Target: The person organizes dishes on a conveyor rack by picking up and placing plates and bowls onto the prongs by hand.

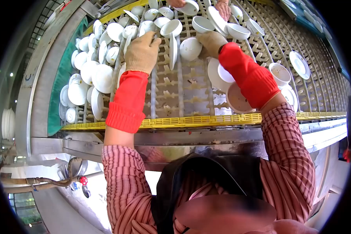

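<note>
My left hand point(141, 54), in a tan glove with a red cuff, is over the dish rack belt among white bowls and plates. Its thumb stands slightly apart from the bent fingers, and I see nothing held. A plate on edge point(127, 43) is just left of it; another upright plate point(173, 52) stands to its right. My right hand point(212, 43), gloved alike, has its fingers at the right side of a white bowl point(190, 49) with food specks and seems to grip it; the fingertips are partly hidden. Below that wrist lie a stained bowl point(238, 98) and a plate point(217, 75).
Across the pegged conveyor point(169, 91), another person's hand point(223, 9) touches a plate point(217, 20). Many white dishes crowd the left, beside a green flap point(61, 85). A yellow edge strip point(175, 122) and a metal ledge point(183, 138) lie before me. A speckled bowl point(280, 74) sits right.
</note>
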Demonstrator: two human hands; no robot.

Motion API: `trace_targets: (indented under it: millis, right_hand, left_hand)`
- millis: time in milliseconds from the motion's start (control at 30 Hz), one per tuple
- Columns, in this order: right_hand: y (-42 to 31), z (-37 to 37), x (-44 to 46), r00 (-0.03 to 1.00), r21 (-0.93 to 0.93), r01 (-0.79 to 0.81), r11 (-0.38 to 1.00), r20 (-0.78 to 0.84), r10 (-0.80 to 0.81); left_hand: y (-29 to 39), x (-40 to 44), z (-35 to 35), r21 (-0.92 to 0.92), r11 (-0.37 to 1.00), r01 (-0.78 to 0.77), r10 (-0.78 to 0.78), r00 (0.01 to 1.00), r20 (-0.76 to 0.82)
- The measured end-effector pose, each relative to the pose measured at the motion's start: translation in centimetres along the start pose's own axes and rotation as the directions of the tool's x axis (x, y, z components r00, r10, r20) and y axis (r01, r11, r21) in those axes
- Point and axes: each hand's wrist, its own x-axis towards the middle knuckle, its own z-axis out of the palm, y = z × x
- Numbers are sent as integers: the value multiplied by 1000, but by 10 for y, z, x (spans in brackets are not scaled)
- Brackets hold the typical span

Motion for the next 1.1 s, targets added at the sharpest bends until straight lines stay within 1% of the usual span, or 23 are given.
trace_targets:
  millis: [67,100,167,233,267,333,400,500,567,633,667,733,767,800,833,867,900,933,967,1000,1033,1067,1100]
  right_hand:
    - [-6,-10,4,975,134,-183,974,-103,197]
    - [-25,-42,-8,906,327,-311,892,-182,383]
    - [0,-54,-5,881,282,-267,922,-316,352]
    - [18,-79,-14,897,42,-381,924,-225,380]
    - [33,-77,-20,895,29,-415,909,-166,414]
    - [69,-65,-34,876,-4,-481,876,-48,481]
    - [100,-18,-44,874,-83,-456,886,-231,428]
    - [87,-39,-53,882,-99,-464,880,46,470]
    - [66,-64,-60,826,15,-560,828,93,557]
    - [84,-78,-70,977,-131,-171,977,103,185]
    - [95,-67,-71,989,-9,-55,998,-137,53]
    - [103,-48,-74,906,75,35,997,-423,0]
    - [97,-45,-68,922,281,6,960,-373,104]
    - [92,-43,-62,926,473,-34,880,-317,207]
    - [91,-41,-57,911,745,-205,635,-92,402]
    - [87,-44,-50,848,887,-360,290,182,497]
    - [85,-48,-47,752,877,-472,-95,456,476]
    - [85,-54,-55,842,757,-497,425,303,446]
    - [89,-66,-66,928,416,-371,830,191,320]
    - [102,-64,-77,986,179,-143,973,114,124]
    - [115,-63,-87,996,-102,81,992,31,-78]
    - [140,-45,-101,954,-178,274,945,-77,-291]
    - [153,-34,-110,854,-272,440,856,-168,-492]
  left_hand:
    - [7,2,3,46,999,-6,3,998,68]
    - [8,4,4,68,998,-13,6,995,102]
    - [3,20,20,9,998,69,-70,981,182]
    - [0,40,39,-31,987,156,-143,957,251]
    - [15,49,34,-126,949,291,-230,906,355]
    - [14,70,60,-151,949,277,-196,893,404]
    - [-1,84,99,-185,961,207,-128,921,369]
    - [-20,99,136,38,974,223,-219,884,412]
    - [-22,94,133,136,978,158,-202,881,427]
    - [-14,96,126,191,975,116,-187,890,415]
    - [-1,93,106,60,989,134,-147,883,445]
    - [-3,91,111,-138,956,258,-203,925,322]
    - [-41,87,131,-88,988,-128,135,988,70]
    - [-37,79,112,-169,985,36,-21,995,94]
    - [-32,71,91,-246,949,199,-175,978,115]
    - [-25,62,64,-293,898,329,-281,940,193]
    - [-50,54,54,-39,997,66,-61,990,125]
    - [-47,40,36,-265,948,176,-134,977,168]
    - [-44,25,18,-469,836,285,-207,955,210]
    - [-11,4,-23,-280,949,146,-84,972,220]
    - [-16,-11,-34,-154,988,-29,69,964,257]
    - [2,-25,-53,-122,969,-213,241,915,323]
    - [6,-40,-55,-295,954,-55,185,882,434]
